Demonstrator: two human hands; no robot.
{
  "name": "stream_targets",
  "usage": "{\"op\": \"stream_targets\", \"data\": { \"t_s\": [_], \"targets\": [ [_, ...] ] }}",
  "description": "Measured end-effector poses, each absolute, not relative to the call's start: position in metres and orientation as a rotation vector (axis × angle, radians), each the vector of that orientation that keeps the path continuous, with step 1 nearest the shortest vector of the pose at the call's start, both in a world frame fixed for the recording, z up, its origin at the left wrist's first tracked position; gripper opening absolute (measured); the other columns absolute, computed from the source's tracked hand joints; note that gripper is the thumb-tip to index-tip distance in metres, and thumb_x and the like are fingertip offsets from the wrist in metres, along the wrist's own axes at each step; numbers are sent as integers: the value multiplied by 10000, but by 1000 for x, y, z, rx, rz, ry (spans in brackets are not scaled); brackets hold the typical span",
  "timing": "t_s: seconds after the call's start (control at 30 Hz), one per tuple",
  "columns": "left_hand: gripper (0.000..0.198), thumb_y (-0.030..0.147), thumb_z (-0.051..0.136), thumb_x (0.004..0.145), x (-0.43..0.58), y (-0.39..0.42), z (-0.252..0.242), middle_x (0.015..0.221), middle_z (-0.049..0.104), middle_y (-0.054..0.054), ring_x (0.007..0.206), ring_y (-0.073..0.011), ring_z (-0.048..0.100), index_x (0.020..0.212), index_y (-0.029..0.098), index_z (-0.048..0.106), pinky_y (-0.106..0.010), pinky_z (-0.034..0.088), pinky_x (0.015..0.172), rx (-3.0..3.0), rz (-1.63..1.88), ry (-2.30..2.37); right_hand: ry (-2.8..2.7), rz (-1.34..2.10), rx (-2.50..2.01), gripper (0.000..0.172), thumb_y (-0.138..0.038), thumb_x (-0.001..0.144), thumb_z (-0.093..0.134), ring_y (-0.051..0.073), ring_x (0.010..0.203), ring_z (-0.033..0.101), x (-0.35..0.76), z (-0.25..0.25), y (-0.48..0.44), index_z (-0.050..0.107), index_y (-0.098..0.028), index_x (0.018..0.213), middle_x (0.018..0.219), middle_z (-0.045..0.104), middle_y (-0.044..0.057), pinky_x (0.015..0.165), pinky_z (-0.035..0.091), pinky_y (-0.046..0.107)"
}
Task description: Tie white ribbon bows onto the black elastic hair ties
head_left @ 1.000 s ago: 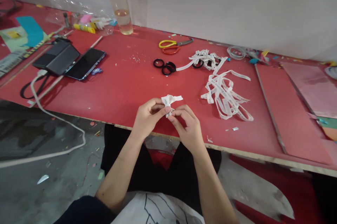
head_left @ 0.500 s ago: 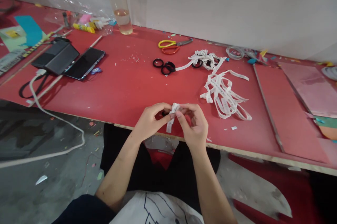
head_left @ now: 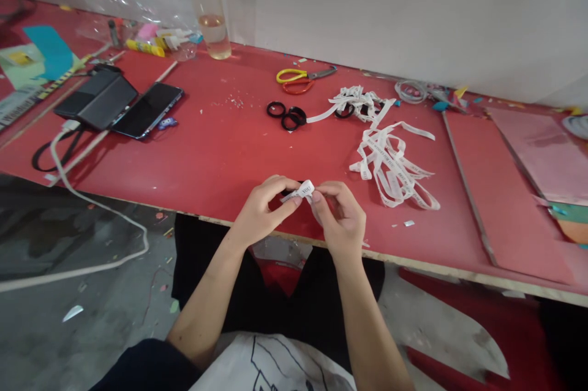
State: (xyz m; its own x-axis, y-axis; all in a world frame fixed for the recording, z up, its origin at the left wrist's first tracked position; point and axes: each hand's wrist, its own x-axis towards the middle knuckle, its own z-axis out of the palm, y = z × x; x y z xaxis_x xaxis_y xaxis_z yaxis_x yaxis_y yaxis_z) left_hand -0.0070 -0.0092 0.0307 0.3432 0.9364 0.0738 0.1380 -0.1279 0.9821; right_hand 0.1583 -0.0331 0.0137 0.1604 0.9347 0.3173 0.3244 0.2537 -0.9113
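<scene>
Between my fingertips, over the table's front edge, is a short white printed ribbon (head_left: pixel 306 189) folded into a loop, with "YOU" readable on it. My left hand (head_left: pixel 267 204) pinches it from the left, thumb and index finger closed. From the right, my right hand (head_left: pixel 341 210) pinches the ribbon's other side. Something black shows behind the ribbon by my left fingers, mostly hidden; it may be a hair tie. Farther back lie several black hair ties (head_left: pixel 294 117). A loose pile of the same printed ribbon (head_left: pixel 390 164) rests to the right, with a second ribbon tangle (head_left: pixel 358 102) behind it.
Scissors (head_left: pixel 305 79) with yellow and red handles lie toward the wall. At left are a phone (head_left: pixel 149 110), a dark folded stand (head_left: pixel 98 97) and a white cable (head_left: pixel 98 203). A water bottle (head_left: pixel 214 29) stands against the wall. Boards (head_left: pixel 500 195) lie at right.
The ribbon's tail, which hung down below my fingers, now points left toward my left hand. The loop has tilted, and my right hand has shifted slightly right.
</scene>
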Motion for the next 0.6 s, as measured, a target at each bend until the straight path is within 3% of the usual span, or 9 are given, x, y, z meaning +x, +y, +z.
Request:
{"op": "stream_targets", "data": {
  "t_s": [0.2,0.6],
  "targets": [
    [105,245,592,942,-9,-9,30,931,655,-31,792,-129,567,998,192,664,-271,440,730,1600,941,953,-1303,818,-1295,130,-322,918,652,165,896,679,162,6,-33,687,-246,1017,962,702,31,806,561,312],
    [184,293,538,952,-7,-5,32,789,598,-11,723,-127,516,860,172,642,-266,397,678,1630,817,1009,-1395,663,-1327,45,-233,910,618,147,834,651,159,9,-33,658,-214,901,900,660,21,757,530,295]
  ]
}}
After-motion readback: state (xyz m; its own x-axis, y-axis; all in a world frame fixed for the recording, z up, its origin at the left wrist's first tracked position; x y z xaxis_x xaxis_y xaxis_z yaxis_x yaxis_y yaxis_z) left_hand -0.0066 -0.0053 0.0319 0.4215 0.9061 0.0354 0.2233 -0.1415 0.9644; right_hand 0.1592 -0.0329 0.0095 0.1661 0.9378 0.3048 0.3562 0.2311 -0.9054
